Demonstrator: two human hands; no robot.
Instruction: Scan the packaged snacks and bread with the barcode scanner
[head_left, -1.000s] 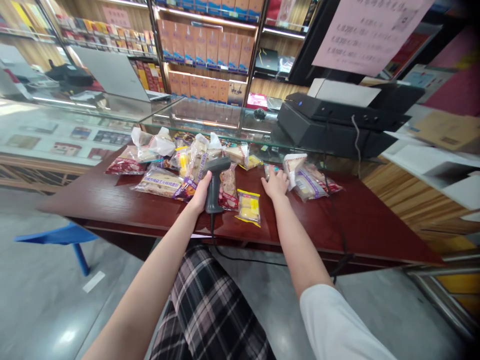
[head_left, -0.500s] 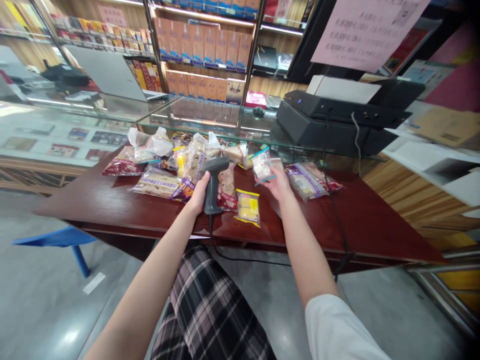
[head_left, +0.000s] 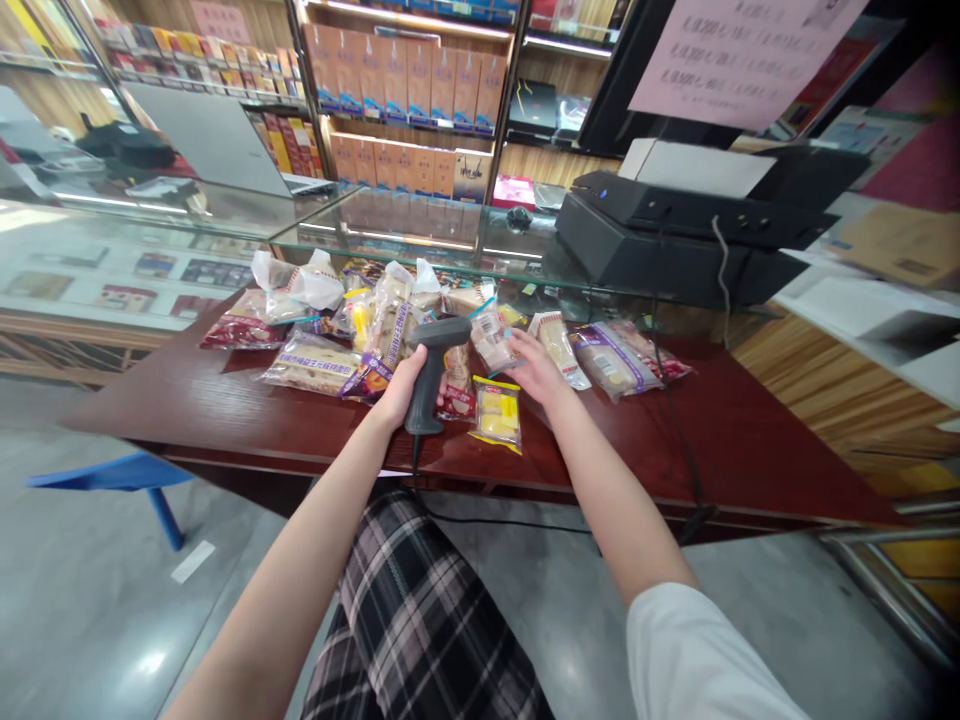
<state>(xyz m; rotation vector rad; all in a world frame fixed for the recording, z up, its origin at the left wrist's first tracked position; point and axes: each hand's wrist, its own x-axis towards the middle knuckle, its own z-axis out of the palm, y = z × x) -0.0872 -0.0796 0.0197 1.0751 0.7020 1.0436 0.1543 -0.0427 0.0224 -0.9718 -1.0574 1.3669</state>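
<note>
My left hand (head_left: 403, 388) is wrapped round the handle of a black barcode scanner (head_left: 427, 385), its head pointing right. A cable runs down from the handle. My right hand (head_left: 537, 368) pinches a clear food packet with a blue edge (head_left: 491, 335), its printed label facing the scanner. A small yellow packet of cakes (head_left: 498, 412) lies on the table just below. To the right of my right hand lies a white sandwich-shaped packet (head_left: 559, 348). Several bagged breads, one a long bread bag with purple print (head_left: 313, 363), are heaped left of and behind the scanner.
The dark red table (head_left: 225, 415) meets a glass counter (head_left: 405, 225) at its back. A purple-banded bread bag (head_left: 611, 358) lies at the right, a black cable hanging over it. A black printer (head_left: 675, 225) stands behind; a blue stool (head_left: 112, 472) is at lower left.
My right hand has moved left with the blue-edged packet, bringing its label in front of the scanner. The white packet now lies apart from it on the table. The scanner has tilted slightly.
</note>
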